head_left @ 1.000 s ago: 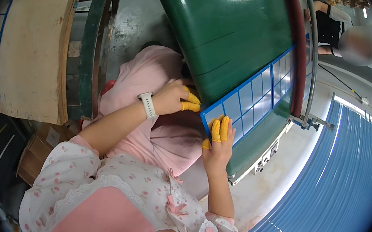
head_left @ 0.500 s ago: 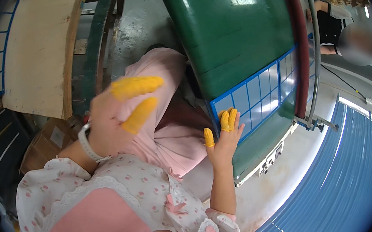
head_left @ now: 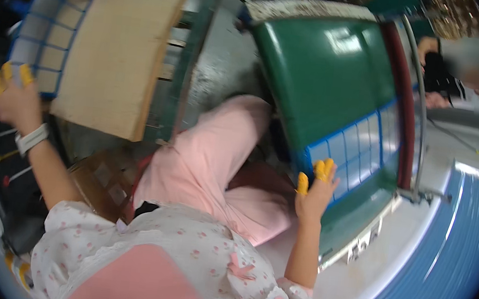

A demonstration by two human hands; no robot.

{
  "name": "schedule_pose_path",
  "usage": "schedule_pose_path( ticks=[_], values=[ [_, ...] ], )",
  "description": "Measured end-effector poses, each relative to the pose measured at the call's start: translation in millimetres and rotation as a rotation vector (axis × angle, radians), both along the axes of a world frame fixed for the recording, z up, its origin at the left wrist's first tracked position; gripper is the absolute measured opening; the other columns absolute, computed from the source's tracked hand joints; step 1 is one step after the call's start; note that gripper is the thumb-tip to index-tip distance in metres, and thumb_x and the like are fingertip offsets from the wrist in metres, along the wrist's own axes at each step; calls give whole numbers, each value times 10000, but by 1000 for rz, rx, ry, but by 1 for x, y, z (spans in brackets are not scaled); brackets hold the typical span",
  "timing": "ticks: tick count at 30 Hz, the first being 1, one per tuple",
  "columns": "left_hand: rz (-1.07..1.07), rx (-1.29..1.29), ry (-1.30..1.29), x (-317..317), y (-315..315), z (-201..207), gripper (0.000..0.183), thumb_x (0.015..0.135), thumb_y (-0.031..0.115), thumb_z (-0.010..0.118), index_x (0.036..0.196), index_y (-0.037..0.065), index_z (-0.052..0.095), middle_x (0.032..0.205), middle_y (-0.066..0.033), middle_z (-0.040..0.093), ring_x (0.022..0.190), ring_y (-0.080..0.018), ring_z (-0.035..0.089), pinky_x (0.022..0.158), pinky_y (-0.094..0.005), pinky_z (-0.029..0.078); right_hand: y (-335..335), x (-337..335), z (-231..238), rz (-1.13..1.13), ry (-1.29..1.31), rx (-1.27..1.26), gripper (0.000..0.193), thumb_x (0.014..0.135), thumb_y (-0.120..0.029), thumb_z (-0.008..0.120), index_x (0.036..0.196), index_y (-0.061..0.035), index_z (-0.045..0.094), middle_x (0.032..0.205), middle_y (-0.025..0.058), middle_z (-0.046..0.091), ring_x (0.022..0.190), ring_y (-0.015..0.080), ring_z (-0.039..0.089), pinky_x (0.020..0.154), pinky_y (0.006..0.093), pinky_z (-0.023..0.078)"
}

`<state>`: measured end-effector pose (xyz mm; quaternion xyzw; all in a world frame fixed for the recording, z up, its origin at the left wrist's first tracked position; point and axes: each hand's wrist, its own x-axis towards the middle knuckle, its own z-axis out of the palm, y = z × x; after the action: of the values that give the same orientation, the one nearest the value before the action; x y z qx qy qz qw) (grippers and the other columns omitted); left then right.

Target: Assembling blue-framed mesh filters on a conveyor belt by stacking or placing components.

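A blue-gridded sheet point(head_left: 353, 148) lies along the green belt point(head_left: 319, 76), the right hand point(head_left: 314, 196) open at its near end. Left of a tan board point(head_left: 120, 53) is another gridded sheet point(head_left: 52, 31); the left hand point(head_left: 16, 97) is at its near edge — whether gripping, one cannot tell. Nearer the person sits a cardboard box point(head_left: 97, 183) — contents indistinct.

Head-worn left fisheye, wide, faces down over pink trousers point(head_left: 207, 152); left fingers point(head_left: 7, 71), right fingers point(head_left: 320, 170) within near view.

left fingers point(head_left: 7, 71) (yellow-capped): at gridded panel point(head_left: 50, 33) | right fingers point(head_left: 320, 170): at belt panel point(head_left: 355, 151)
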<state>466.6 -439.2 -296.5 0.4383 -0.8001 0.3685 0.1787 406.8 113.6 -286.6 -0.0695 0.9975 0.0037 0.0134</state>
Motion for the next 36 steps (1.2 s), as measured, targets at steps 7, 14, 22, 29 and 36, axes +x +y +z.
schedule_pose_path(
  ticks=[7, 14, 22, 29, 36],
  values=[
    [-287, 327, 216, -15, 9, -51, 283, 756, 244, 529, 948, 40, 570, 1105, -149, 468, 1107, -291, 352, 808, -459, 343, 15, 9, -5, -38, 77, -15, 387, 744, -124, 543, 1087, 16, 430, 1242, 220, 334, 1197, 357, 238, 981, 483, 132],
    [-45, 218, 193, -18, -12, -21, 293, 767, 220, 524, 949, -6, 564, 1110, -182, 474, 1138, -316, 345, 927, -496, 251, 8, 8, -3, -53, 71, -1, 396, 784, -116, 497, 1124, 61, 399, 1258, 209, 318, 1213, 342, 212, 994, 465, 119],
    [-40, 171, 155, -29, -39, -11, 266, 739, 305, 509, 795, 68, 616, 776, -101, 605, 789, -261, 574, 695, -403, 438, 7, 44, -14, -104, 219, -148, 467, 836, -228, 422, 1219, 11, 304, 1263, 204, 308, 1196, 363, 234, 979, 489, 119],
    [60, 252, 198, -29, -70, -6, 436, 745, 474, 468, 838, 72, 611, 817, -142, 605, 747, -329, 586, 616, -443, 463, -2, 80, -17, -144, 246, -374, 456, 846, -278, 419, 1207, -11, 341, 1263, 136, 344, 1209, 322, 253, 983, 485, 110],
    [-274, 503, 118, -52, -80, -9, 335, 766, 356, 491, 917, 70, 577, 837, -178, 586, 818, -348, 550, 681, -429, 433, 2, 105, -16, -214, 392, -513, 333, 839, -234, 438, 1094, -25, 477, 1173, 120, 448, 1156, 310, 348, 970, 514, 125]
  ],
)
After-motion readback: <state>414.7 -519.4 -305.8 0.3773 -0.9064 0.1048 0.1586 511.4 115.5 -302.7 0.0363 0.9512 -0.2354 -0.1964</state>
